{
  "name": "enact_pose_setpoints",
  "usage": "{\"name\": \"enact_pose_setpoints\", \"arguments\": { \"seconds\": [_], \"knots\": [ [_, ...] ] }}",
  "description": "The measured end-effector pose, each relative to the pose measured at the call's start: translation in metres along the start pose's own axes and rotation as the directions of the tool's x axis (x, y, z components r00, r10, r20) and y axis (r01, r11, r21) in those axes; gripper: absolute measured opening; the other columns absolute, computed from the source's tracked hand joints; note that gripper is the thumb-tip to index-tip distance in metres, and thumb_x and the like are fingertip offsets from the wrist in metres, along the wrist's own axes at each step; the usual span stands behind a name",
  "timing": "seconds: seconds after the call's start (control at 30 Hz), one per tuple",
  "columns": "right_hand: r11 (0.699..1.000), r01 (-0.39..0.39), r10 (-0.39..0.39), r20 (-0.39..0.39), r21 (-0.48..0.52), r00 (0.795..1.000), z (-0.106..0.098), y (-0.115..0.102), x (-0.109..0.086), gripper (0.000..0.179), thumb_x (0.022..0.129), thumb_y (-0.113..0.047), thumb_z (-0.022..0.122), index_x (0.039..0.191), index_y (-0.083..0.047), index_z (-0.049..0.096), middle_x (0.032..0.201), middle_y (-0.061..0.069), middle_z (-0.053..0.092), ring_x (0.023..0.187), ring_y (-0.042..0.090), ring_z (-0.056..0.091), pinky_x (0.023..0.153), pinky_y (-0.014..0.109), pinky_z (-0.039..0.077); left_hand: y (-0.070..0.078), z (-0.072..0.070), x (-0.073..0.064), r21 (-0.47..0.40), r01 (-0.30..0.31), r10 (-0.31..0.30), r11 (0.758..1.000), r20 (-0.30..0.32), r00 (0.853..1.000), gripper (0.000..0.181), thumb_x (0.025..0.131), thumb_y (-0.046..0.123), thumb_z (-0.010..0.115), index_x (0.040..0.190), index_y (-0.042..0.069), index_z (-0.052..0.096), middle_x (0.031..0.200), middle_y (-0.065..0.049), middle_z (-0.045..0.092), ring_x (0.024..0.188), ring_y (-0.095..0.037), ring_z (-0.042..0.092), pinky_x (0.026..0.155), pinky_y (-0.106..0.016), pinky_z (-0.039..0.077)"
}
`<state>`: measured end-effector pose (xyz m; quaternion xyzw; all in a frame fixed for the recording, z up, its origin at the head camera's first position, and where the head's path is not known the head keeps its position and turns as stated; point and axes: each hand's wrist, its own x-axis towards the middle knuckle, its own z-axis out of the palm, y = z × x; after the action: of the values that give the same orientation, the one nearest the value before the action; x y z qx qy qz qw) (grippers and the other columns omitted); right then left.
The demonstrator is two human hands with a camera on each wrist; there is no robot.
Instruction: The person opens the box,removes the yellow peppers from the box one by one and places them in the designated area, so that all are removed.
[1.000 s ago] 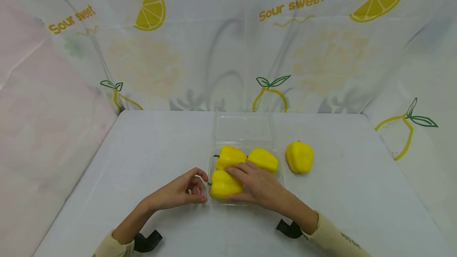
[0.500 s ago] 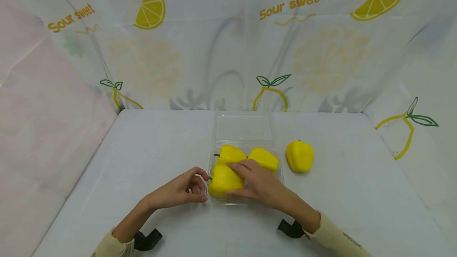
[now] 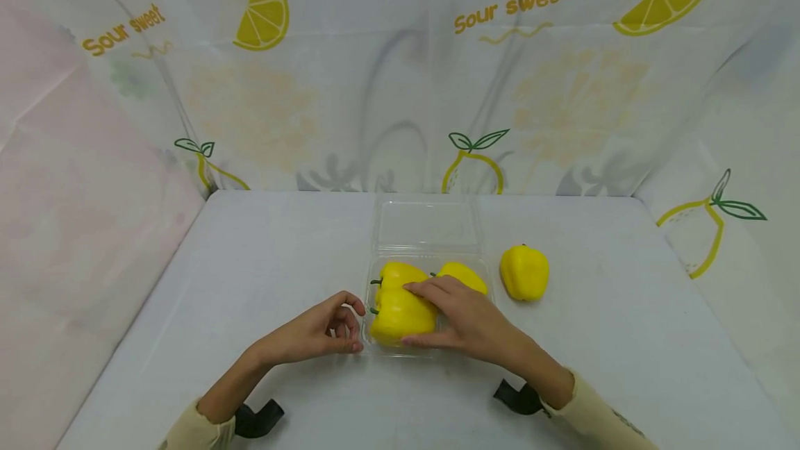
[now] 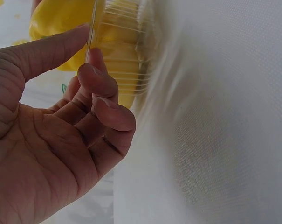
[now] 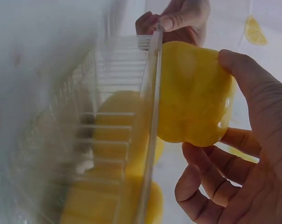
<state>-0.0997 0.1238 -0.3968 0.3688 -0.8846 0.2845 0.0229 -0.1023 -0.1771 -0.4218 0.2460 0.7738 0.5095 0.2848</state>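
Note:
My right hand [image 3: 471, 314] grips a yellow bell pepper [image 3: 403, 318] between thumb and fingers. In the right wrist view this bell pepper [image 5: 194, 93] is above the rim of a clear plastic clamshell box [image 5: 115, 70]. Inside the box lie two more yellow peppers, one at the back left [image 3: 398, 273] and one at the back right [image 3: 464, 273], partly hidden by the right hand. My left hand [image 3: 315, 332] holds the left edge of the box, its thumb at the rim and its other fingers curled against the outer wall in the left wrist view.
The box's hinged lid [image 3: 427, 224] lies folded back toward the rear wall. Another yellow bell pepper [image 3: 524, 273] stands on the white tabletop [image 3: 269, 248], right of the box. Printed cloth [image 3: 350, 89] hangs behind the table.
The right hand has raised the gripped bell pepper and moved it slightly right. The back-left pepper has shifted a little toward the front. The left hand has stayed at the box edge.

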Motion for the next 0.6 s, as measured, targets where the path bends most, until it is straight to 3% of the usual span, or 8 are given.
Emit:
{"name": "enact_pose_setpoints", "arguments": {
  "seconds": [0.27, 0.6],
  "knots": [
    [0.999, 0.02, -0.022, -0.084, -0.025, 0.996, -0.009, 0.005, -0.006, 0.069, 0.075, -0.047, 0.084, 0.132, -0.017, 0.059, 0.117, -0.004, 0.059, 0.104, 0.012, 0.055, 0.087, 0.034, 0.051, 0.001, 0.0, -0.001, 0.002, -0.008, 0.008, 1.0, -0.004, 1.0, 0.048, 0.091, 0.016, 0.073, 0.123, -0.002, 0.043, 0.087, -0.005, 0.063, 0.071, -0.015, 0.056, 0.064, -0.023, 0.046],
    [0.999, 0.013, -0.017, -0.142, -0.032, 0.99, -0.019, 0.012, -0.015, 0.068, 0.075, -0.048, 0.084, 0.131, -0.018, 0.06, 0.12, -0.007, 0.06, 0.104, 0.01, 0.055, 0.087, 0.032, 0.05, 0.001, 0.002, 0.0, 0.021, -0.031, 0.031, 0.999, -0.008, 0.999, 0.046, 0.091, 0.015, 0.073, 0.122, -0.003, 0.043, 0.087, -0.005, 0.062, 0.071, -0.015, 0.056, 0.064, -0.024, 0.047]
  ]
}}
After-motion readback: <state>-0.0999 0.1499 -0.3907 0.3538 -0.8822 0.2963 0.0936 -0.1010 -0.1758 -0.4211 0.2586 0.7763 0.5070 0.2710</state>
